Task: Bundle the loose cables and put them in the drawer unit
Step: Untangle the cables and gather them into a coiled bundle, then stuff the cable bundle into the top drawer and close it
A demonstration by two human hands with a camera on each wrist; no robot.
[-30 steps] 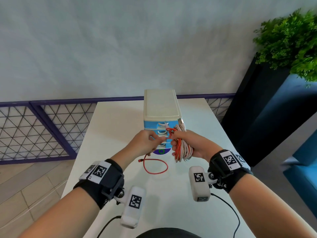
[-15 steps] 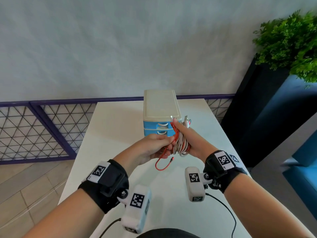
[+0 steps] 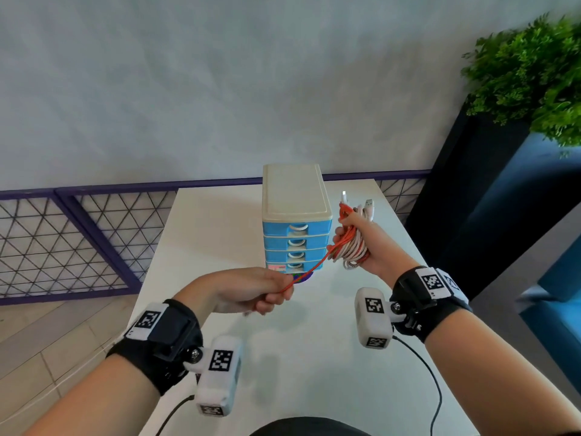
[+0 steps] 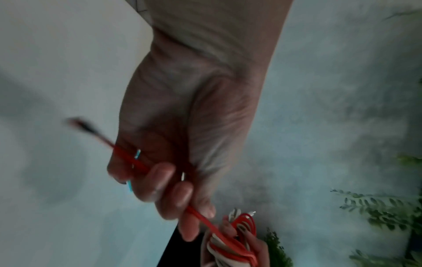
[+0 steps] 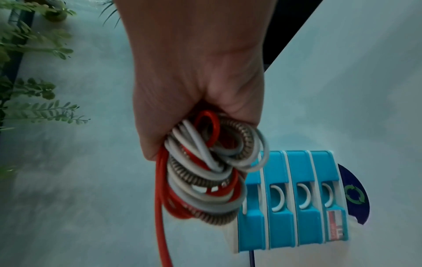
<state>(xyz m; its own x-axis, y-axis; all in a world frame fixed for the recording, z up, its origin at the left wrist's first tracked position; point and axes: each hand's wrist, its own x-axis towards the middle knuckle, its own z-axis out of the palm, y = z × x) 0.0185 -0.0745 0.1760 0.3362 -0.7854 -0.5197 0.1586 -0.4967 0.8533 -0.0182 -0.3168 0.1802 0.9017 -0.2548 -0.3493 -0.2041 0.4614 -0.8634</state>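
In the head view, a coiled bundle of white, grey and red cables [image 3: 353, 248] is clenched in the right hand [image 3: 361, 243], raised just beside the small drawer unit with four blue plastic drawers and a cream top [image 3: 295, 225], at its 3 o'clock. All four drawers appear closed. A loose red cable tail [image 3: 309, 272] is drawn taut from the bundle toward 8 o'clock, where it is pinched in the curled left hand [image 3: 248, 291] above the white table [image 3: 201, 234]. A green plant [image 3: 531, 73] stands at 1 o'clock.

In the left wrist view, the red tail [image 4: 137, 163] is seen passing under curled fingertips [image 4: 163, 177], with its blurred plug end [image 4: 78, 123] projecting at 10 o'clock. If the pull is too hard, the tail could slip through this pinch, or loops could be dragged out of the coil.

In the right wrist view, the loops [image 5: 212, 168] are seen splaying below the fist [image 5: 196, 77], uneven and unsecured. Should the grip be relaxed before the tail is wrapped, the coil would probably spring apart. The drawer fronts [image 5: 290, 200] sit close by at 4 o'clock; they could be knocked by the bundle, and a drawer must be opened while both hands are occupied.
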